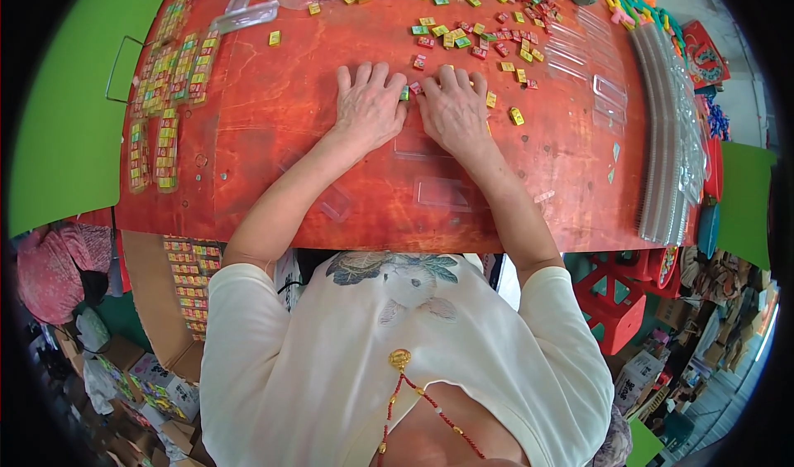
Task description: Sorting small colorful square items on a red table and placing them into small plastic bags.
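Observation:
My left hand rests palm down over the middle of the red table, its fingers bent. A small green-and-yellow box sits at its index finger and thumb, seemingly pinched there. Just to the right, my right hand is also palm down with curled fingers. A small red box shows at its index fingertip; the thumb is mostly hidden. Below the hands, a clear plastic tray lies partly under my right wrist. Nearer the table edge lies another clear tray.
Loose small boxes are scattered beyond my hands, piled at the far edge. Filled trays line the left side. Stacked clear trays run along the right. A cardboard carton with filled packs stands below left; a red stool below right.

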Motion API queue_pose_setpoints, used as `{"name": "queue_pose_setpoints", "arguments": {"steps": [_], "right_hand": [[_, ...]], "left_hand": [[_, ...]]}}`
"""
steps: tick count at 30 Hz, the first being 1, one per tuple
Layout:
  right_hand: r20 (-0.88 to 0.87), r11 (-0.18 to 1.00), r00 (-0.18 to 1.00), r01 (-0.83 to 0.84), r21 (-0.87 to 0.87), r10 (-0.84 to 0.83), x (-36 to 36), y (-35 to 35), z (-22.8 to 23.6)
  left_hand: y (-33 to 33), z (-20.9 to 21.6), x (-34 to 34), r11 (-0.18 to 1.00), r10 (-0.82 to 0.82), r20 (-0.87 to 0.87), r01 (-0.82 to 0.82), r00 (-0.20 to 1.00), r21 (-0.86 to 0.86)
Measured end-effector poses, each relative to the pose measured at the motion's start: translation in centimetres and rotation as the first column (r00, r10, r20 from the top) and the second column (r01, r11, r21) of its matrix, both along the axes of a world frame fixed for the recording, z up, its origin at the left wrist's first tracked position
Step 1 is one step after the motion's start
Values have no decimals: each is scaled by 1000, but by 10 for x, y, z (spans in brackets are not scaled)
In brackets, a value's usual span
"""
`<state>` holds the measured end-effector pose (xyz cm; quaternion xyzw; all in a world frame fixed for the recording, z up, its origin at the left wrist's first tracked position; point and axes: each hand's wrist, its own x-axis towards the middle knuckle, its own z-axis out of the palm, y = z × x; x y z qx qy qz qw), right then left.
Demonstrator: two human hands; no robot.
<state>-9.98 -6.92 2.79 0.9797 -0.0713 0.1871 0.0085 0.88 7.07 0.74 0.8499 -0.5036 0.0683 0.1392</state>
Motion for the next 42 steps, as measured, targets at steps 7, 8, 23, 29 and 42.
{"name": "queue_pose_setpoints", "arguments": {"steps": [7, 8, 23, 29, 42], "right_hand": [[10, 992, 996, 88, 90, -89, -19, -8, 7], [-13, 990, 992, 122, 76, -122, -20, -10, 5], [88, 988, 988, 122, 89, -130, 1, -5, -11], [146, 985, 982, 95, 145, -116, 3, -13, -11], [57, 987, 996, -72, 144, 64, -5, -27, -9]], "left_hand": [[-5, 1, -4, 998, 3, 21, -1, 1000, -68], [-8, 0, -4, 997, -18, 32, 20, 999, -69], [-3, -8, -5, 985, -77, 89, 89, 993, -146], [-8, 1, -8, 998, -29, 24, 30, 999, -52], [-16, -5, -3, 999, -38, 45, 39, 998, -21]]}}
